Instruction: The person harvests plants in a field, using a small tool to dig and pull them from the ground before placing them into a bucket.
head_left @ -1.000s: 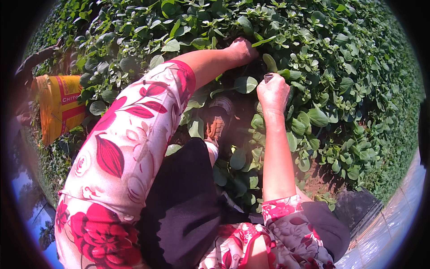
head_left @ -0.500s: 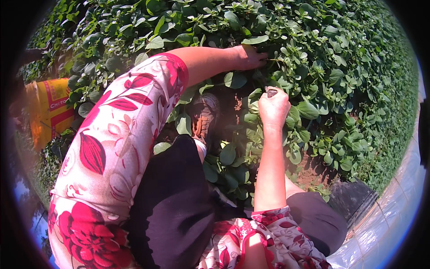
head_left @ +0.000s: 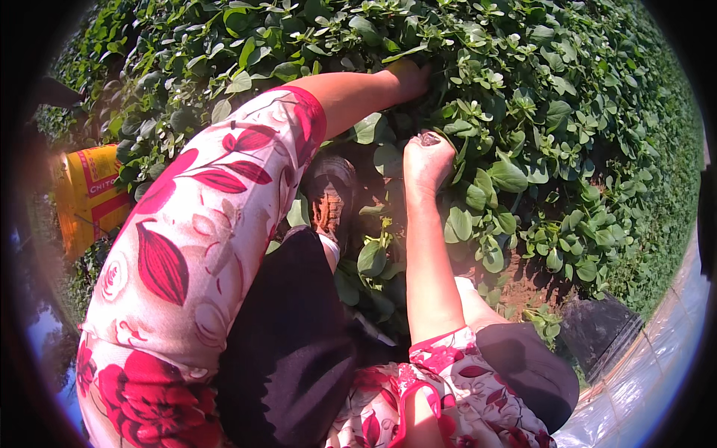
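Low, broad-leaved green plants (head_left: 508,175) grow densely in front of me. My left hand (head_left: 409,81) reaches in among their leaves and stems at the upper middle; shade and foliage hide its fingers. Nearer to me, my right hand (head_left: 428,168) is a closed fist just above the bed. The dark end of a handle (head_left: 429,139) pokes out at the top of that fist; whatever lies below it is hidden. Between my forearms, one muddy shoe (head_left: 330,200) stands on the soil among the plants.
A yellow bucket (head_left: 93,196) with red markings stands among the leaves at the left. Reddish bare soil (head_left: 526,287) shows right of my right forearm. A black container-like object (head_left: 597,332) lies at the lower right, beside pale shiny sheeting (head_left: 650,366) along the edge.
My right fist has shifted left, closer to my left hand. My left hand has gone deeper into the foliage, so its fingers show less.
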`<state>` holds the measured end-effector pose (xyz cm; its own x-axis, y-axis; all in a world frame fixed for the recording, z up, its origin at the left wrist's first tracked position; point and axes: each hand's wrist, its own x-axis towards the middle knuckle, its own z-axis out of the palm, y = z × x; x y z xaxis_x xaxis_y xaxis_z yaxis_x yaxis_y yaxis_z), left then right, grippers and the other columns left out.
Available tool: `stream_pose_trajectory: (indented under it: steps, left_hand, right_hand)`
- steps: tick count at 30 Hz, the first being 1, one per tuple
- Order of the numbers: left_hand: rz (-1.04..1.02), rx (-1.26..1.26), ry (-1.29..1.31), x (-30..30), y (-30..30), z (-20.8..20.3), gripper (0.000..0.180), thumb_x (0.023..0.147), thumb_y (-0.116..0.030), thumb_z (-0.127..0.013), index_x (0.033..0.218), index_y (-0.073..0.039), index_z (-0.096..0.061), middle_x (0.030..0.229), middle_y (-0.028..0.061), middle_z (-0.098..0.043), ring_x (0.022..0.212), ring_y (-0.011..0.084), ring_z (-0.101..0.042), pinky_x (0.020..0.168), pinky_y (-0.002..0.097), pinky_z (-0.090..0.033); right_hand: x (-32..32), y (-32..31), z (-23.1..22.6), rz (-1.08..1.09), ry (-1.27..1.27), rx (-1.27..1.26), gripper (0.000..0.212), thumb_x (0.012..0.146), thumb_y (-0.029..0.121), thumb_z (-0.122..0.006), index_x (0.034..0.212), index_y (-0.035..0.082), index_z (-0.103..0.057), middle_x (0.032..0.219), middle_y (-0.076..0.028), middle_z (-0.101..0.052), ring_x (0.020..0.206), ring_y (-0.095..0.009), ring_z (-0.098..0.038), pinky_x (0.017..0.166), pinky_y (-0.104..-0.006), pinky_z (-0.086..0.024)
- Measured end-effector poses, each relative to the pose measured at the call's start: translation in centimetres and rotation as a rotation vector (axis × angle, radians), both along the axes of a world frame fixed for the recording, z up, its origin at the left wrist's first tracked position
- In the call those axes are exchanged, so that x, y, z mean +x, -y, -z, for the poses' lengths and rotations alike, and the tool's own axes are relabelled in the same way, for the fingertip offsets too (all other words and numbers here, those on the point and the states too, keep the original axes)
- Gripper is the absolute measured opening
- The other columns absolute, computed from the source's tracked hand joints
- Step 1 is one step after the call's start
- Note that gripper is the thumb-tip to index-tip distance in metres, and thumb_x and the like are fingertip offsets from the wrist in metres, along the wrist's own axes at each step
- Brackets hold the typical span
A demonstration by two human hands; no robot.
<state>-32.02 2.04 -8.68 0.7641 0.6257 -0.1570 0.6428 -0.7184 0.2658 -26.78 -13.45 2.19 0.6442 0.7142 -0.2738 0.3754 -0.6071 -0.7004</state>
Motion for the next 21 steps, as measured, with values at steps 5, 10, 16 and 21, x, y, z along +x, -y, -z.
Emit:
stream_pose_trajectory:
  steps: [5, 10, 16, 21]
  left_hand:
    - [-0.054, -0.076, -0.037, -0.1, -0.7, -1.4, 0.034, 0.084, -0.021, -0.041, 0.105, 0.003, -0.053, 0.079, 0.0253, -0.064, 0.071, 0.0409, -0.063, 0.066, 0.048, -0.05]
    - [0.014, 0.045, -0.005, -1.6, -0.8, -2.4, 0.026, 0.083, -0.018, -0.045, 0.095, 0.002, -0.057, 0.085, 0.0225, -0.063, 0.066, 0.0374, -0.065, 0.057, 0.0465, -0.052]
    - [0.08, 0.22, -0.058, -2.2, -1.0, -2.0, 0.021, 0.078, -0.013, -0.052, 0.092, -0.002, -0.063, 0.093, 0.0208, -0.061, 0.071, 0.0336, -0.067, 0.059, 0.0422, -0.055]
    - [0.07, 0.123, -0.14, -0.8, -1.5, -2.5, 0.018, 0.078, -0.012, -0.052, 0.083, -0.002, -0.067, 0.09, 0.0169, -0.064, 0.074, 0.0324, -0.067, 0.061, 0.0411, -0.055]
  right_hand:
    - [0.3, -1.1, -1.5, -0.021, -0.067, 0.018, 0.016, 0.069, 0.009, -0.058, 0.059, -0.001, -0.05, 0.056, -0.017, -0.055, 0.054, -0.032, -0.054, 0.057, -0.04, -0.043]
    - [1.3, 0.8, -0.3, -0.08, 0.217, 0.206, 0.01, 0.072, 0.008, -0.057, 0.067, -0.001, -0.058, 0.066, -0.019, -0.059, 0.063, -0.036, -0.059, 0.062, -0.0408, -0.046]
    - [0.8, -1.2, -2.3, -0.175, 0.098, 0.049, 0.011, 0.074, 0.008, -0.053, 0.072, 0.0, -0.061, 0.068, -0.02, -0.061, 0.065, -0.037, -0.059, 0.061, -0.0429, -0.046]
    - [1.0, -3.9, -0.1, -0.203, 0.177, 0.016, 0.012, 0.07, 0.006, -0.051, 0.071, -0.002, -0.061, 0.071, -0.025, -0.061, 0.073, -0.042, -0.061, 0.068, -0.0456, -0.048]
